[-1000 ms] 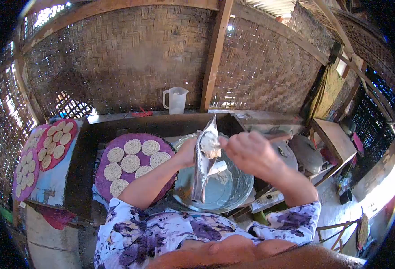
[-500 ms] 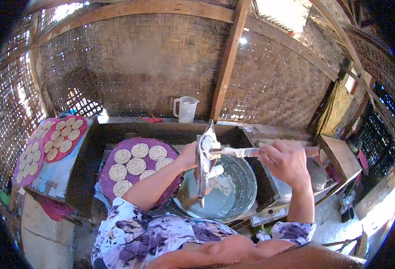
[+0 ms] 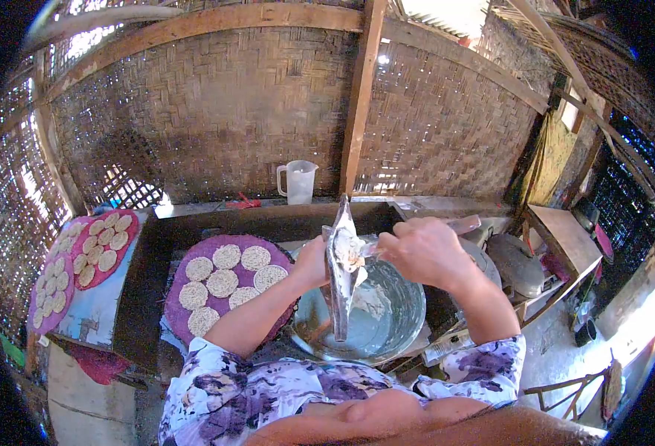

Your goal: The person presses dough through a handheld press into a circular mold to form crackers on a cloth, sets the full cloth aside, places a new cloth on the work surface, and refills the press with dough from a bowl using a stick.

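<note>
My left hand (image 3: 312, 264) is closed on a thin, batter-smeared board (image 3: 340, 297), which stands nearly edge-on to me above the basin. A lump of pale, sticky dough (image 3: 348, 251) clings to the board's right face. My right hand (image 3: 420, 249) grips a long, flat, stick-like scraper (image 3: 465, 224), its near end touching the dough and its far end jutting out to the right. Below both hands sits a wide basin (image 3: 409, 327) with whitish residue on its wall. Left of it lies a round purple mat (image 3: 207, 281) bearing several pale, grainy discs (image 3: 222, 282).
A clear plastic jug (image 3: 300, 183) stands on the ledge by the woven wall. More discs lie on a red mat (image 3: 95, 262) and a purple mat at far left. To the right are a lidded pot (image 3: 517, 262) and a wooden box (image 3: 565, 230). A wooden post (image 3: 360, 97) rises behind the basin.
My right hand has moved left and slightly down, bringing the scraper closer against the board. The scraper's far end now tilts upward. The whole view has shifted a little.
</note>
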`<state>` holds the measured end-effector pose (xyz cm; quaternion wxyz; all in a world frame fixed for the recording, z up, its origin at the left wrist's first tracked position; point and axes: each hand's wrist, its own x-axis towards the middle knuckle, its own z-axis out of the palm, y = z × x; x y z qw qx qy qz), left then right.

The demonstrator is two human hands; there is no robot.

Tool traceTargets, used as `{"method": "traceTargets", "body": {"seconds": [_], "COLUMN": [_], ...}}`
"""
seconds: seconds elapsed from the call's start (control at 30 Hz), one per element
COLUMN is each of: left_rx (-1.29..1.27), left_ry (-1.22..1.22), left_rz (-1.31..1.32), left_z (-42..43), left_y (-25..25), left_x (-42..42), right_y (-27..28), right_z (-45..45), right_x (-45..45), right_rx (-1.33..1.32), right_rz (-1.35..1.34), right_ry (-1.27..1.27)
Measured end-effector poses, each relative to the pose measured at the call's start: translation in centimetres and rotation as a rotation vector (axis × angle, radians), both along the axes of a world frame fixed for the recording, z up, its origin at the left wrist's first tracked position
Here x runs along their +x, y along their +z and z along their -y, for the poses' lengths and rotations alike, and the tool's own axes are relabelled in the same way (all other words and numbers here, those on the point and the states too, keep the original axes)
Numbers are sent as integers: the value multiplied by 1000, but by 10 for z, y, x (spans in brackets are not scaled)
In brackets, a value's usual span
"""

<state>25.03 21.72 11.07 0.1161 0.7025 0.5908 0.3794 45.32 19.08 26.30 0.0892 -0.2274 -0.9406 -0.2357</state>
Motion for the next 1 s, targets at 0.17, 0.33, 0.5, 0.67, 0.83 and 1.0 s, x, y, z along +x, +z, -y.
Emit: {"method": "traceTargets", "body": {"seconds": [0.17,0.33,0.5,0.67,0.83,1.0], "left_rx": [-13,-47,-298,-364,-384,-314], "left_ry": [-14,-137,-655,-778,-952,-503], "left_rz": [11,222,1203,1242,1312,1251], "left_z": [10,3,-26,4,-27,-18], "left_y": [13,-3,-18,28,5,-13], "left_x": [-4,-24,-54,-44,-59,-39], "right_y": [-18,-18,-30,-95,-112,-75], "right_z": [1,1,-24,-52,-41,-35], "right_x": [-8,11,36,11,15,24], "right_rx": [283,309,194,-5,-277,-191], "right_rz": [-50,-199,-695,-871,-917,-699], "right_ry": [201,295,101,28,142,145]}}
